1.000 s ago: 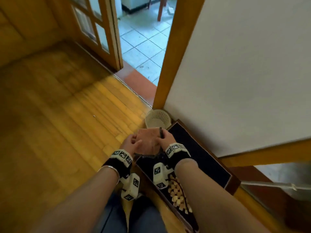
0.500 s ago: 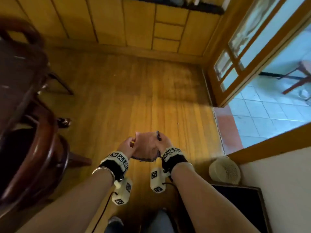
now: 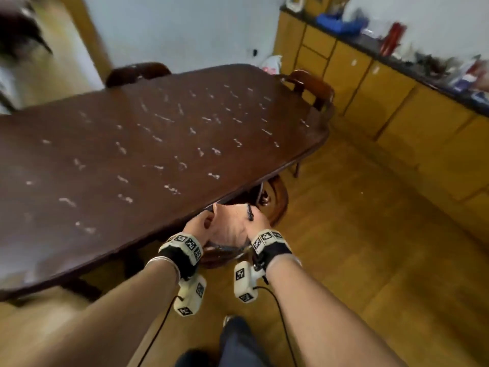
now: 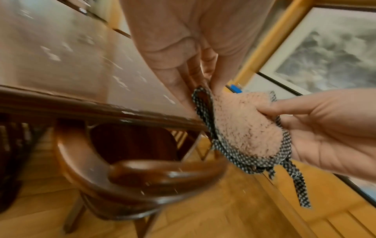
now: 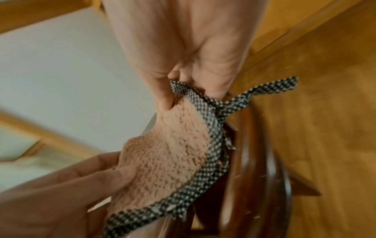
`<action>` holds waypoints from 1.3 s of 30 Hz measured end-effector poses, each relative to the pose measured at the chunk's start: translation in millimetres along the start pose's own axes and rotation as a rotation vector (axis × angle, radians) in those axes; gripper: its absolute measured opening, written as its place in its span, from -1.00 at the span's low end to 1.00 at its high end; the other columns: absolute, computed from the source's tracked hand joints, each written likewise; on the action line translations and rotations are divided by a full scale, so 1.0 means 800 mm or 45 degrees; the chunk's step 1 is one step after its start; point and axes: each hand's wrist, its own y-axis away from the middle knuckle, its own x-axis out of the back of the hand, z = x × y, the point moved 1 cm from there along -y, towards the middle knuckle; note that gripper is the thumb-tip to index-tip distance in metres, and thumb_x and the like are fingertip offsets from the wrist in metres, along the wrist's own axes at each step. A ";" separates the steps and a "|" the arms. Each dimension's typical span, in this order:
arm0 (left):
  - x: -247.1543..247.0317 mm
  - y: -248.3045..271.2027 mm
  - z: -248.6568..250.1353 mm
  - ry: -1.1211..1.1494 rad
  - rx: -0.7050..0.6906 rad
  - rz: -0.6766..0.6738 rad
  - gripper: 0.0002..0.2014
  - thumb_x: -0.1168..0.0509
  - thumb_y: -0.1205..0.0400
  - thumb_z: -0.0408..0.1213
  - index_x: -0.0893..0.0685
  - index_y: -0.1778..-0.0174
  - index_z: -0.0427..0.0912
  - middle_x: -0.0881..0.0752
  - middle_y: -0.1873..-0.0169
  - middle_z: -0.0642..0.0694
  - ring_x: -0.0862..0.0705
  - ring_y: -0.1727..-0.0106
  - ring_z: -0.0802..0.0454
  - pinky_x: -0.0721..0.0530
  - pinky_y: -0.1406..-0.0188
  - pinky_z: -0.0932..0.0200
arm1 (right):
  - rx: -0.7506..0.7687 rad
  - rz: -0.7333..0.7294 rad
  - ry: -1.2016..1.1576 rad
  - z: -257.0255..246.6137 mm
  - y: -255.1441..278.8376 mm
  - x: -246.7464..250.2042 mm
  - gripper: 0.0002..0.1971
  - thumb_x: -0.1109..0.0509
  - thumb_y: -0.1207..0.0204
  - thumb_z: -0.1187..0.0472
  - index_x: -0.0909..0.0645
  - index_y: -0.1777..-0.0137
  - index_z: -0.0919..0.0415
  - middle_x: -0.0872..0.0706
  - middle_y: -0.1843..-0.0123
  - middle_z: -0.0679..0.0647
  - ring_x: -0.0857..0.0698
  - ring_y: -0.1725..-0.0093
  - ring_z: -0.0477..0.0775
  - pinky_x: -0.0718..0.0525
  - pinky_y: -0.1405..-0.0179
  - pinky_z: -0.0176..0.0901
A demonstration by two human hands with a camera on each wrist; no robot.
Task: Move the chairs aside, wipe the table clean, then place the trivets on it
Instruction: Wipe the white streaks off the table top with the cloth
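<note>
Both hands hold 1 pink fleecy cloth (image 3: 229, 226) with black-and-white checked trim, just off the near edge of the dark wooden surface (image 3: 105, 165). Left hand (image 3: 197, 223) pinches 1 side; right hand (image 3: 258, 221) pinches the other, grip clenched on the trim. White crumbs (image 3: 172, 189) lie scattered across the top. 1 chair (image 3: 272, 200) sits tucked under the edge below the cloth, 2 more at the far side. Open wooden floor (image 3: 357, 234) lies right, between surface and yellow cabinets (image 3: 383, 83).
</note>
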 end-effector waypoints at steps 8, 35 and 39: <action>0.098 -0.013 -0.111 0.162 0.392 0.416 -0.71 -0.36 -0.57 -0.38 -0.65 -0.21 -0.25 -0.74 -0.09 -0.21 -0.69 -0.12 -0.13 -0.59 -0.12 0.12 | 0.325 -0.370 0.213 -0.130 -0.064 -0.126 -0.64 -0.19 -0.69 0.28 -0.49 -0.47 0.17 -0.60 -0.44 0.13 -0.55 -0.41 0.13 -0.38 -0.15 -0.32; 0.235 -0.008 -0.471 -0.382 0.547 0.446 -0.41 -0.07 -0.74 -0.14 -0.05 -0.67 -0.16 -0.04 -0.67 -0.10 0.03 -0.68 -0.13 -0.02 -0.64 0.02 | 0.490 -0.375 1.264 -0.127 -0.092 -0.520 -0.31 -0.03 -0.71 -0.12 0.30 -0.69 -0.11 0.35 -0.72 0.06 0.37 -0.67 0.21 0.35 -0.59 0.18; 0.254 -0.004 -0.519 -0.532 0.627 0.370 -0.36 0.05 -0.75 0.03 0.15 -0.68 -0.08 0.18 -0.68 -0.09 0.20 -0.68 -0.13 0.15 -0.64 -0.05 | 0.454 -0.230 1.335 -0.121 -0.095 -0.547 -0.28 0.02 -0.68 -0.23 0.31 -0.69 -0.10 0.40 -0.70 0.15 0.39 -0.66 0.29 0.40 -0.57 0.24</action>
